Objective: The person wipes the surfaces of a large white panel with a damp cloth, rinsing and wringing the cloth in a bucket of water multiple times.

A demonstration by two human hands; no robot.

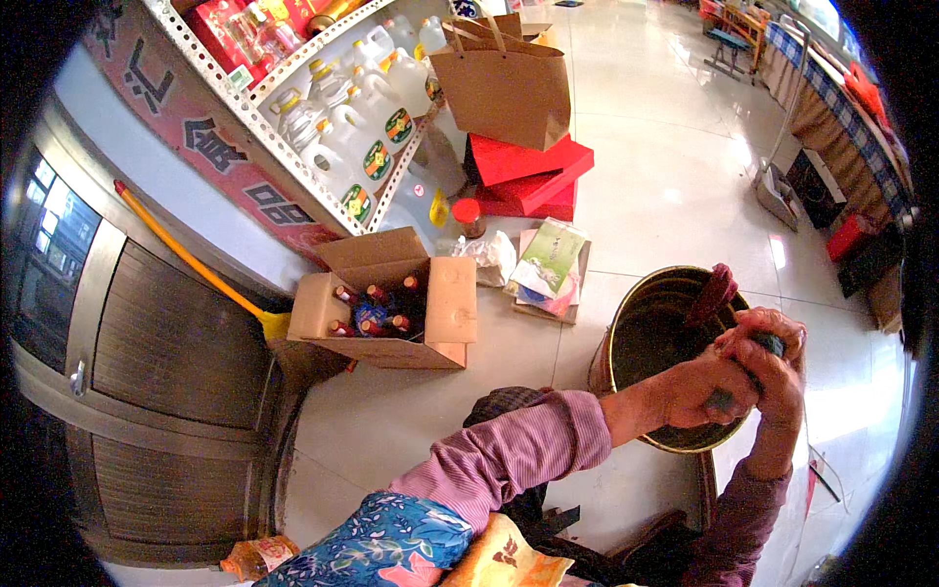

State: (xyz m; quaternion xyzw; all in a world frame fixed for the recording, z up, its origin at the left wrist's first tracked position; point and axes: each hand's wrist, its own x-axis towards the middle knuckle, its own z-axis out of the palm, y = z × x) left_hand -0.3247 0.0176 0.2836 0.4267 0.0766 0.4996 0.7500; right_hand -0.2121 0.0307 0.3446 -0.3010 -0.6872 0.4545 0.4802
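Above a metal bucket (612, 348), my left hand (693, 385) and my right hand (777, 374) are clasped tightly together around a bunched cloth (711, 295). A twisted maroon end of the cloth sticks out beyond my fingers over the bucket's far rim. Dark green patches show between the fingers; whether they belong to the same cloth I cannot tell. My left forearm wears a rolled-up pink striped sleeve and a blue floral oversleeve. The bucket looks dark inside, and its contents cannot be made out. My hands and forearms hide part of its near right side.
An open cardboard box (451, 301) of several bottles stands left of the bucket. Booklets (546, 257), red boxes (528, 176) and a paper bag (506, 92) lie beyond it. Plastic jugs (374, 147) fill a metal shelf. A yellow-handled broom (191, 257) leans by a door (176, 337).
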